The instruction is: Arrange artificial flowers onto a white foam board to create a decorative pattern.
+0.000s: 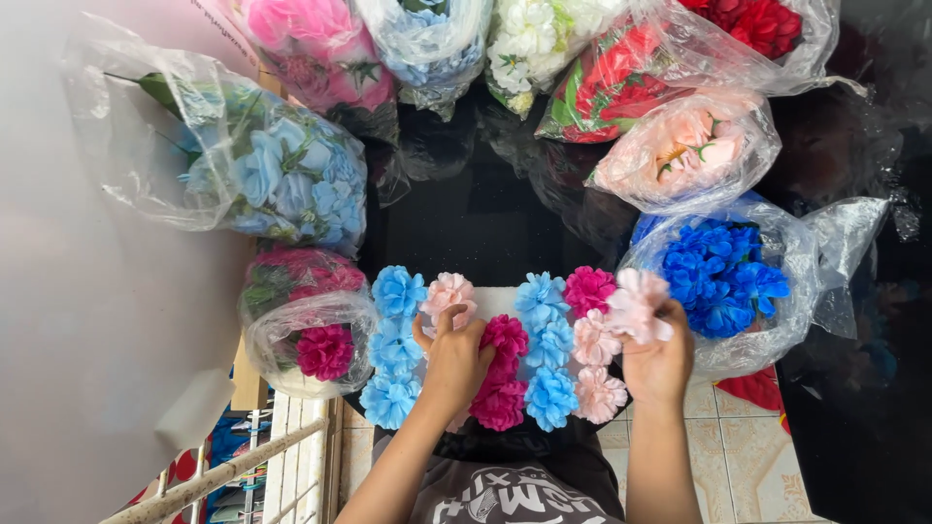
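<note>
A white board (493, 303) on a black glossy table (476, 209) carries columns of fabric flowers: light blue (393, 349), magenta (502, 374), light blue (549, 340) and pale pink (595, 367). My left hand (454, 361) presses on a pale pink flower (449, 293) near the board's top, between the first blue column and the magenta one. A pale pink flower (636, 303) sits in my right hand (662, 359) at the board's right edge, beside a magenta flower (588, 288).
Clear plastic bags of flowers ring the board: light blue (277, 175), magenta (311, 335), deep blue (723, 277), peach (694, 146), red (621, 82), white (529, 39), pink (316, 44). A white wall stands left; a white rack (282, 456) and tiled floor (748, 456) lie below.
</note>
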